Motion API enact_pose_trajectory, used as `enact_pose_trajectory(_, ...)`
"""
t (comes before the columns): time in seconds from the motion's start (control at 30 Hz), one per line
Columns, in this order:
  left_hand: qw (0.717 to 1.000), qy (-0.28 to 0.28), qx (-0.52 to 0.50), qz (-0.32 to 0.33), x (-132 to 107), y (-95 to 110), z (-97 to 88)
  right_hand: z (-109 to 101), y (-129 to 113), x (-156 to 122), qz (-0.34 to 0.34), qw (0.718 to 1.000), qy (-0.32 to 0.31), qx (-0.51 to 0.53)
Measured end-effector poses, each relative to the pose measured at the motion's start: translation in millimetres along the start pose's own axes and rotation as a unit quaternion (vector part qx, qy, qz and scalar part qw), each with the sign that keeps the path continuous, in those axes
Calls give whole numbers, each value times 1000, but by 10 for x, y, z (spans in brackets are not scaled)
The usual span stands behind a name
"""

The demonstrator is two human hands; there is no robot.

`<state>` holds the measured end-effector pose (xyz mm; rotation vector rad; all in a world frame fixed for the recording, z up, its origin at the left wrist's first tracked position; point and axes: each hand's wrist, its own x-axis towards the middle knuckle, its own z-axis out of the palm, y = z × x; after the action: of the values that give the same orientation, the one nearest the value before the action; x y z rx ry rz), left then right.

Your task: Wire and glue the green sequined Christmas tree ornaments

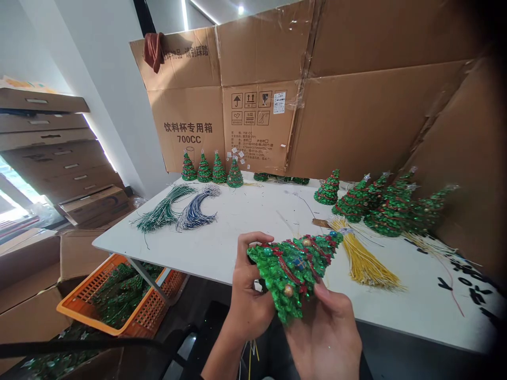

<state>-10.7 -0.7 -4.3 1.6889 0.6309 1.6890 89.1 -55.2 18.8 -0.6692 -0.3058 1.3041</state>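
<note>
1. Christmas tree (295, 269), small, green, held up in both hands over the front edge of the white table (206, 250); lies tilted sideways, tip to the upper right, wide base to the left.
2. Left hand (251, 298): fingers curled round the base end, partly closed, gripping the tree; some fingertips hidden behind it.
3. Right hand (330, 324): thumb against the tree's lower edge, other fingers behind or under it, mostly hidden; holding, partly closed.
4. Decoration on tree: red garland, gold balls, blue ones, a blue piece near the middle.
5. Yellow wires (368, 258): tied bundle on the table, just beyond the tip.
6. Green wires (164, 208) and blue wires (200, 208): side by side, left part of table.
7. Back left: row of four small trees (219, 169). Right: cluster of more finished trees (390, 206), some star-topped.
8. Black pieces (446, 285) scattered at right end.
9. Cardboard (257, 63) stands behind the table.
10. Orange basket (114, 330) below left, greenery (119, 293) inside.
</note>
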Motion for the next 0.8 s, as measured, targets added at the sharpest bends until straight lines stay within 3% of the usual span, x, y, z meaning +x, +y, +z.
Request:
enact_pose_trajectory(0.5,1000,3,-15,17,-4,-9,36,4,-9,-9,-14,1000,-4,-7)
enact_pose_trajectory(0.8,999,15,-36,10,-19,59,41,189,-50,-228,-7,1000,-19,-7)
